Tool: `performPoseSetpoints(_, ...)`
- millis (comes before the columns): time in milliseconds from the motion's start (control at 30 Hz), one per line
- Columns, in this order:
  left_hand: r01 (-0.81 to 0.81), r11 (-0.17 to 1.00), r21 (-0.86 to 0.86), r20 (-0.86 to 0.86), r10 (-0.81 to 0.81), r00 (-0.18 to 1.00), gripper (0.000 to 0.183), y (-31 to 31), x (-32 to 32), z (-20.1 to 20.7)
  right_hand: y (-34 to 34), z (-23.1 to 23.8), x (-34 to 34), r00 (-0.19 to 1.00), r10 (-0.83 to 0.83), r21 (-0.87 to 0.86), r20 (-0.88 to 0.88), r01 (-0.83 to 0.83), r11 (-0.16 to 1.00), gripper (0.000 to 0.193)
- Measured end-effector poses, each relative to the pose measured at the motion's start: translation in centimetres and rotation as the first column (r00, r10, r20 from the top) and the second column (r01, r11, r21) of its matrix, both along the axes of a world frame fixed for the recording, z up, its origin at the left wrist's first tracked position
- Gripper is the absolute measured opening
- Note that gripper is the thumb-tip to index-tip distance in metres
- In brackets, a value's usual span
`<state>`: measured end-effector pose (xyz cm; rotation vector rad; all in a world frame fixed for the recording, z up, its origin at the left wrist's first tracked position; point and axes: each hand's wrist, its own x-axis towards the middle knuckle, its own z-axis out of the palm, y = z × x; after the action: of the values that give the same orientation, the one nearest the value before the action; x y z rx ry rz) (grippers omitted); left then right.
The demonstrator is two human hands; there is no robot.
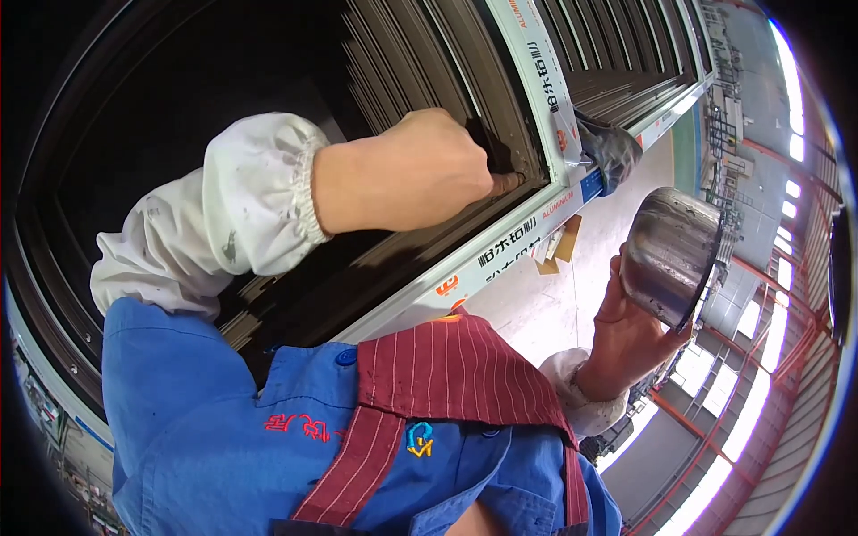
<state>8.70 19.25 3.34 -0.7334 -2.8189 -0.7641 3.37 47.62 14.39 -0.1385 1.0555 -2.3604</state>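
One metal cup (670, 255) is sitting at the right of the view, tilting, its dark rim lying toward the right. The right hand (630, 353) is holding it from below, fingers spreading under the cup and the thumb running up its left side. Well apart from the cup, the left hand (407, 174) is reaching over a dark frame (505, 147), its index finger pointing into the inner corner and touching it there — the other fingers are curling under, and I cannot tell whether they are gripping anything. Dark ridged profiles (433, 54) are lining the inside, and pale printed film (539, 89) is covering the outer edge. Just beyond that corner, a dark crumpled object (615, 156) is resting on the edge. An open cardboard box (561, 246) is lying on the pale floor (536, 308). Nearer the camera, the person is wearing white sleeve covers (259, 192), a blue jacket (188, 402) and a striped dark-red apron (456, 371) — red beams (800, 344) are crossing overhead.
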Motion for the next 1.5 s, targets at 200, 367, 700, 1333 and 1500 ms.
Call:
performPoseSetpoints(200, -0.023, 0.979, -0.202, -0.008, 0.022, 1.0, 0.054, 0.0, 0.6, -0.1, 0.4, -0.2, -0.4, 1.0, 0.012, 0.002, -0.009, -0.012, 1.0, 0.068)
performPoseSetpoints(367, 0.021, 0.996, -0.087, 0.001, -0.021, 1.0, 0.058, -1.0, 1.0, 0.1, 0.0, -0.5, -0.4, 0.999, 0.037, -0.006, -0.021, -0.037, 0.999, 0.064)
performPoseSetpoints(700, 0.322, 0.559, 0.764, 0.042, -0.541, 0.84, 0.046, -5.3, -4.3, 9.1, -2.6, -1.6, -0.7, 0.998, 0.062, 0.077, -0.001, -0.061, 0.995, 0.059)
performPoseSetpoints(1333, 0.169, 0.657, 0.735, 0.092, -0.342, 0.935, 0.053, -7.4, -1.1, -6.4, -4.2, -2.7, -2.1, 0.977, 0.188, -0.018, 0.102, -0.187, 0.982, 0.067)
performPoseSetpoints(1500, 0.148, 0.951, 0.272, 0.108, -0.183, 0.977, 0.092, -4.6, 0.0, -8.6, -4.7, -2.3, -2.2, 0.983, 0.147, 0.034, 0.113, -0.152, 0.988, 0.077)
